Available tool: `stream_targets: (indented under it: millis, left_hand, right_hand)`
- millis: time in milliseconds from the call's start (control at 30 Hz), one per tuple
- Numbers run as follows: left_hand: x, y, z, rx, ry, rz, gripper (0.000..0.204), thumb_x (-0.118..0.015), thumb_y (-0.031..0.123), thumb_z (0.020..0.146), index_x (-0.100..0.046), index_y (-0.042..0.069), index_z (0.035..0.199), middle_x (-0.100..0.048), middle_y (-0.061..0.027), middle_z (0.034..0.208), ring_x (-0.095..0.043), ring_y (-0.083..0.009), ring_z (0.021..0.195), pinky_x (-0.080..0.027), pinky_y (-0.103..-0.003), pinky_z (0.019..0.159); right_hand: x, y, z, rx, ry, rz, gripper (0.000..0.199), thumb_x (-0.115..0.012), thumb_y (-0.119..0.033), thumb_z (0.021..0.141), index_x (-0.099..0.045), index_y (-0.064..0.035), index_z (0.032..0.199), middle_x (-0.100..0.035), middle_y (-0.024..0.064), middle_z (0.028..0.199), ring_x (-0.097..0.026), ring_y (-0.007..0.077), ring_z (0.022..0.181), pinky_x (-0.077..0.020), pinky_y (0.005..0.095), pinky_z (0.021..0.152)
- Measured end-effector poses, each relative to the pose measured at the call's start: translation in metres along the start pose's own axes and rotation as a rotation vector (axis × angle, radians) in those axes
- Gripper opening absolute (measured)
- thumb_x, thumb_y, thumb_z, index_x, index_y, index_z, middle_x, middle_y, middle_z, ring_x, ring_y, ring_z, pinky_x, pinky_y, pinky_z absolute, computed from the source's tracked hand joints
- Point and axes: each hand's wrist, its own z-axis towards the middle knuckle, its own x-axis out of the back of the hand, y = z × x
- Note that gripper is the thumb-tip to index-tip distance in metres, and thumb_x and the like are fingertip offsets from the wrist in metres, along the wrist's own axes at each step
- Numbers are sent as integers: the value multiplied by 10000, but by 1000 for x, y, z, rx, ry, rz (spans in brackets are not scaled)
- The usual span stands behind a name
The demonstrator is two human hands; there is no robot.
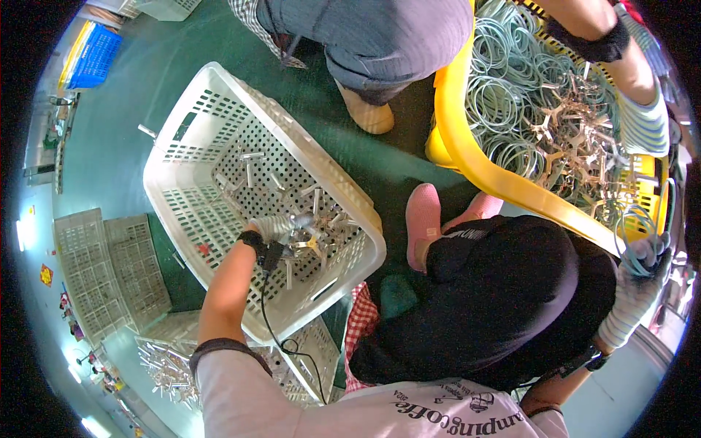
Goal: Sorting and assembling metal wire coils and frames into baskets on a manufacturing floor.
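Note:
My left hand [286,227], in a striped glove with grey fingertips, reaches down into a white perforated basket [255,109]. Its fingers are closed at a brassy three-armed metal piece [314,247]; the grip is partly hidden. Short silvery metal tubes [276,181] lie scattered on the basket floor. At the far right, my gloved right hand [646,257] grips a loop of pale blue-green tubing [634,219] beside the yellow basket [456,109]. That basket holds many coiled tubing loops [500,95] and a heap of metal three-armed pieces [573,135].
Another person's gloved hand [642,120] is over the yellow basket, and their knees [387,44] are opposite me. A heap of metal tubes [168,369] lies at lower left, near grey crates [109,270]. A black cable [272,325] hangs from my left wrist. A blue crate [96,57] stands far left.

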Motion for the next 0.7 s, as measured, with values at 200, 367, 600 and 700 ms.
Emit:
stream_targets:
  millis: [200,367,600,700]
  left_hand:
    - [0,-24,35,-132,-188,-312,414,-700,286,787,-545,82,1112,-577,-54,935,-562,-175,848,-512,-353,752]
    - [20,-78,44,-316,-32,-126,225,-679,104,775,-623,34,981,-630,-7,787,-596,-145,675,-503,-226,620]
    - [-12,-31,-35,-261,377,-619,147,-649,99,774,-608,36,900,-633,-64,805,-596,-168,670,-492,-262,586]
    - [-10,-43,-67,-383,355,-830,232,-639,175,802,-613,31,982,-617,-69,771,-583,-160,607,-508,-312,609]
  right_hand:
    - [7,-4,-4,67,141,-34,183,-529,-209,901,-522,-29,934,-383,-15,745,-333,100,615,-338,285,684]
    - [5,1,-3,35,108,-3,183,-529,-208,901,-525,-33,955,-389,-20,757,-329,101,605,-343,293,697]
    - [19,-6,-4,-11,11,46,256,-513,-244,913,-548,-34,1056,-348,-21,713,-339,128,650,-350,300,700]
    - [30,-9,-2,23,-19,7,279,-498,-243,920,-550,-25,1086,-368,-14,723,-337,128,648,-363,313,707]
